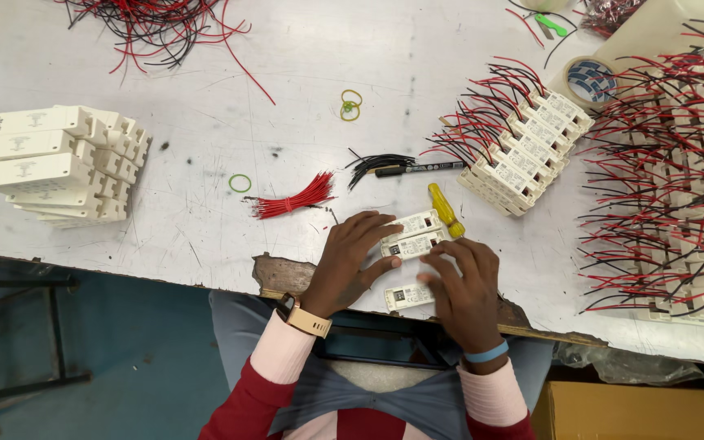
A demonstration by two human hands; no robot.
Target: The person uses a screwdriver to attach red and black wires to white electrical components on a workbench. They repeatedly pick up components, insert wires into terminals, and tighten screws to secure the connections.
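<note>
Your left hand (350, 262) has its fingers curled over the end of two small white plastic modules (413, 234) lying side by side at the table's near edge, fingertips pressing down on them. Your right hand (466, 285) lies flat with fingers spread loosely, tips touching the lower module of that pair, palm partly covering a third white plastic module (407, 297) sitting right at the lip of the scuffed white tabletop (303, 73).

That third one is what I'd worry about. It's so close to the edge that a nudge from your right palm could tip it into your lap. The chipped, broken patch of table edge (280, 273) just beside your left wrist could also snag a part.

The yellow-handled screwdriver (445, 210) is touching the far end of the pair, so sliding them forward would probably roll it away. Just beyond it are a bundle of short red wires (295, 200), a bundle of black wires (378, 163) and a black marker pen (421, 169), all near enough to get swept.

On the right, rows of wired white modules (523, 151) with red and black leads crowd in, loose leads reaching toward your right hand, easy to hook. A stack of plain white housings (59, 163) sits well apart on the left, with green rubber bands (350, 104) loose mid-table.
</note>
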